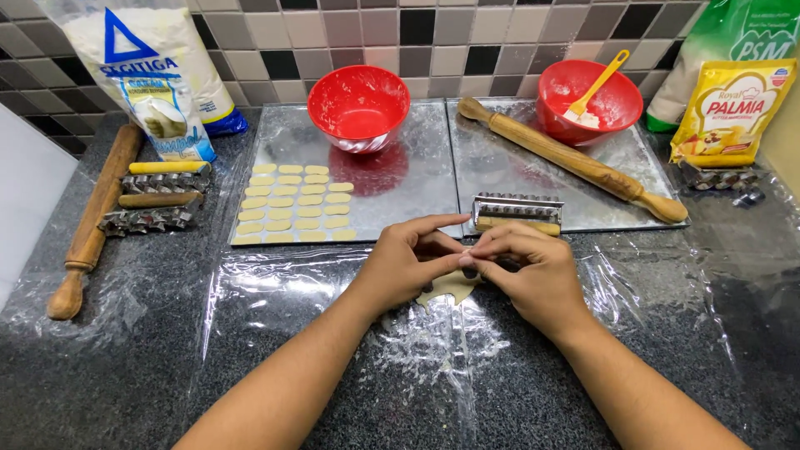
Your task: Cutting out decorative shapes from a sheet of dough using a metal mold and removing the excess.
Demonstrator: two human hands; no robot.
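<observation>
Head view looks down on both hands meeting over a small scrap of pale dough (450,287) that lies on clear plastic wrap (333,333) spread over the dark speckled desk (100,392). The left hand (408,258) and right hand (529,267) pinch together at the fingertips, seemingly nipping a bit of that dough between them; exactly what sits inside the pinch is hidden.

The dough looks soft, light and thin, likely to tear or stretch if pulled, and a little sticky, so it is best lifted at its edge with a light fingertip pinch. The wrap beneath is wrinkled, dusted with flour and probably slippery.

Just behind the hands lies a toothed metal cutter (517,212) on the edge of a metal tray (533,158), with a rolling pin (575,158) and a red bowl (587,100) on it. The left tray (417,183) carries rows of cut dough ovals (292,204) and another red bowl (358,104). A second rolling pin (92,217), more cutters (154,200) and a flour bag (150,67) sit left; a yellow packet (733,112) stands at the right. Grey checked tiles (433,42) back the desk.
</observation>
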